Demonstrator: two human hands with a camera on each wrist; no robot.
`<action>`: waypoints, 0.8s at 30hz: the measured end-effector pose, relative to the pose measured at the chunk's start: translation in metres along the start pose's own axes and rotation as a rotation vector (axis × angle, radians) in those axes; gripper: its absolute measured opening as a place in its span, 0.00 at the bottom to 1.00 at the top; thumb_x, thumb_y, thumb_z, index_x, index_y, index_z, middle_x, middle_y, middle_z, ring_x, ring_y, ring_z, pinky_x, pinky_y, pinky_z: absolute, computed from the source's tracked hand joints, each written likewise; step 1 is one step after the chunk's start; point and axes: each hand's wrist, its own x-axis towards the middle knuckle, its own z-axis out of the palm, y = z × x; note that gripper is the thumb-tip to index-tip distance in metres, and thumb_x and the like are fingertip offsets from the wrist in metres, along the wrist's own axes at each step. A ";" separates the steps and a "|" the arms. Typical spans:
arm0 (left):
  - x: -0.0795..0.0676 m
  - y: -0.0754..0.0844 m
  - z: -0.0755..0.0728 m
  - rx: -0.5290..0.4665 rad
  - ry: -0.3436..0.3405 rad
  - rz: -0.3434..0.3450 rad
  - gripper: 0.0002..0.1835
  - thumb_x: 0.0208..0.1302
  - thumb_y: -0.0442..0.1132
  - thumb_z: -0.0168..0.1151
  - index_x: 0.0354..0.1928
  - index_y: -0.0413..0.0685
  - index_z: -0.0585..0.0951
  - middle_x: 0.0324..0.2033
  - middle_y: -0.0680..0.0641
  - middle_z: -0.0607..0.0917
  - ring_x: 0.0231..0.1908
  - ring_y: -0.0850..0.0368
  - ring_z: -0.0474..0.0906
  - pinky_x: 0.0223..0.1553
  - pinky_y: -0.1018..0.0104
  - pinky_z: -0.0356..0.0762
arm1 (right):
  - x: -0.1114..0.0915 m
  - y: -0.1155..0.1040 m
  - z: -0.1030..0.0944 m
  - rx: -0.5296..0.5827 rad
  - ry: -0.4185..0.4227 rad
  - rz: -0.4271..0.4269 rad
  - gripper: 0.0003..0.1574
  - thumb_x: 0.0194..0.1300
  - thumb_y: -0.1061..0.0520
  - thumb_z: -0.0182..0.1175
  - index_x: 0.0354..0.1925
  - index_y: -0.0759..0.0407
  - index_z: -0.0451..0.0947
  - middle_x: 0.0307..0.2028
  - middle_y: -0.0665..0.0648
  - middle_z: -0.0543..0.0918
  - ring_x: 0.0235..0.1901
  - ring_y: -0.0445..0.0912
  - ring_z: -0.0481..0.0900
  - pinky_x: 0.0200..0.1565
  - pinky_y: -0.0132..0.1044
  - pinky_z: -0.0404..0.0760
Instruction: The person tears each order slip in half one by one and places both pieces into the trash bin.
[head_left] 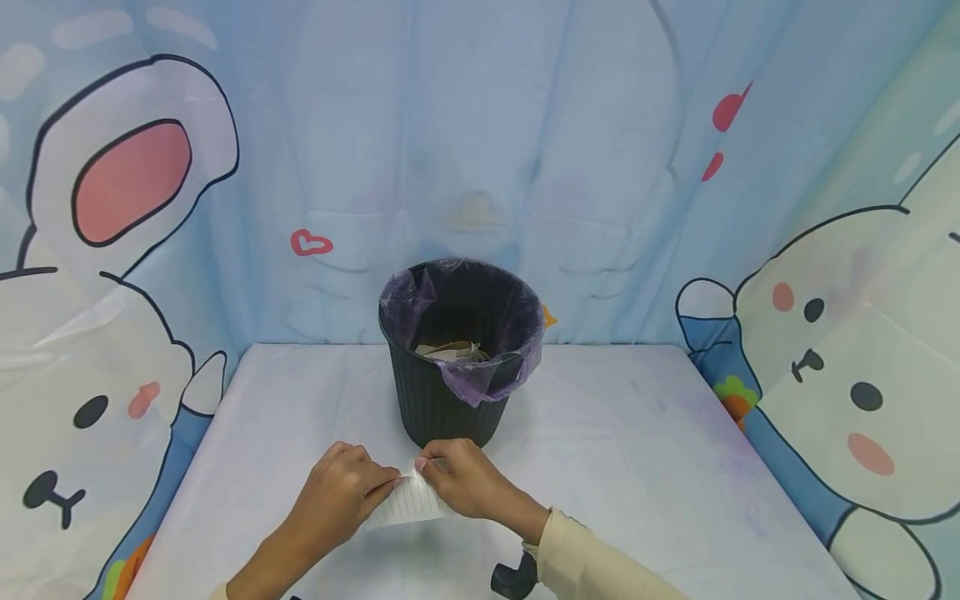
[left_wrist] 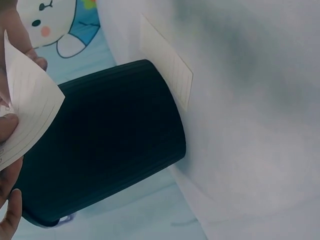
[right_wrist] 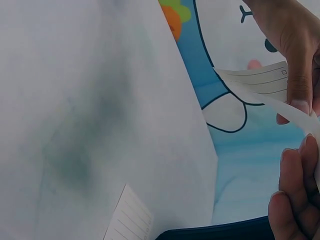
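Both hands are working one lined sheet (left_wrist: 32, 95). Left grip (head_left: 337, 492) is pinching it between thumb and fingers; right grip (head_left: 465, 483) is pinching it too, just beside the left. Sheet is sitting raised off the worktop (head_left: 637, 450), on the near side of the black bin (head_left: 431, 408), and is curving in the wrist views. A second lined slip (left_wrist: 170, 65) is lying flat on the worktop just beside the bin's base; can't tell if it's touching. Bin is standing upright, a purple liner (head_left: 517, 325) folding over its rim, paper-like scraps (head_left: 453, 350) lying inside. A cream sleeve (head_left: 592, 558) is covering the right forearm; a black object (head_left: 513, 579) is showing next to it, can't tell what. A blue cartoon curtain (head_left: 480, 125) is hanging behind.
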 end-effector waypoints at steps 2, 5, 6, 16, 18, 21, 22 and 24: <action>0.000 0.000 0.000 0.000 0.004 0.003 0.11 0.38 0.35 0.84 0.27 0.51 0.90 0.21 0.60 0.87 0.23 0.67 0.71 0.33 0.67 0.73 | 0.000 0.000 0.000 -0.001 0.000 0.000 0.09 0.70 0.62 0.59 0.34 0.61 0.85 0.36 0.57 0.89 0.34 0.37 0.80 0.40 0.31 0.80; 0.001 0.001 -0.001 -0.003 0.003 0.004 0.11 0.39 0.35 0.83 0.27 0.52 0.90 0.21 0.60 0.87 0.23 0.67 0.71 0.33 0.67 0.73 | 0.000 0.001 0.000 -0.007 0.000 -0.004 0.09 0.70 0.62 0.59 0.34 0.61 0.85 0.36 0.57 0.89 0.34 0.38 0.80 0.40 0.31 0.80; 0.001 0.001 -0.001 -0.003 0.001 0.003 0.10 0.39 0.35 0.83 0.27 0.52 0.90 0.21 0.60 0.87 0.23 0.67 0.70 0.33 0.67 0.73 | 0.000 0.001 0.000 -0.011 0.000 -0.006 0.09 0.71 0.62 0.59 0.34 0.61 0.85 0.36 0.57 0.89 0.34 0.37 0.80 0.40 0.31 0.80; 0.000 0.000 -0.002 -0.038 -0.024 -0.036 0.08 0.44 0.37 0.81 0.28 0.53 0.89 0.23 0.61 0.86 0.24 0.68 0.70 0.33 0.68 0.72 | 0.000 0.004 -0.005 -0.027 -0.006 -0.075 0.10 0.72 0.60 0.59 0.34 0.60 0.84 0.33 0.56 0.89 0.29 0.34 0.78 0.34 0.27 0.78; 0.000 0.000 -0.002 -0.042 -0.038 -0.044 0.08 0.44 0.37 0.81 0.28 0.53 0.89 0.23 0.62 0.86 0.24 0.69 0.70 0.34 0.68 0.72 | 0.000 0.005 -0.006 -0.032 -0.012 -0.090 0.10 0.72 0.59 0.59 0.34 0.60 0.84 0.33 0.56 0.89 0.29 0.34 0.78 0.34 0.27 0.78; -0.001 0.000 -0.002 -0.042 -0.049 -0.044 0.09 0.43 0.37 0.82 0.28 0.54 0.90 0.23 0.62 0.87 0.24 0.69 0.70 0.34 0.68 0.72 | -0.001 0.006 -0.007 -0.039 -0.026 -0.102 0.10 0.72 0.60 0.59 0.35 0.60 0.84 0.33 0.56 0.89 0.30 0.34 0.77 0.34 0.27 0.78; -0.001 0.000 -0.002 -0.040 -0.049 -0.042 0.09 0.43 0.37 0.82 0.27 0.54 0.90 0.23 0.62 0.86 0.24 0.69 0.70 0.34 0.68 0.72 | -0.001 0.006 -0.007 -0.043 -0.032 -0.101 0.10 0.72 0.60 0.59 0.35 0.60 0.84 0.33 0.56 0.89 0.30 0.34 0.77 0.34 0.27 0.78; -0.001 0.000 -0.002 -0.037 -0.047 -0.033 0.09 0.42 0.37 0.82 0.27 0.54 0.90 0.22 0.62 0.86 0.24 0.69 0.70 0.34 0.68 0.72 | -0.001 0.006 -0.007 -0.052 -0.040 -0.099 0.10 0.73 0.59 0.59 0.35 0.60 0.84 0.34 0.56 0.89 0.29 0.34 0.77 0.34 0.27 0.78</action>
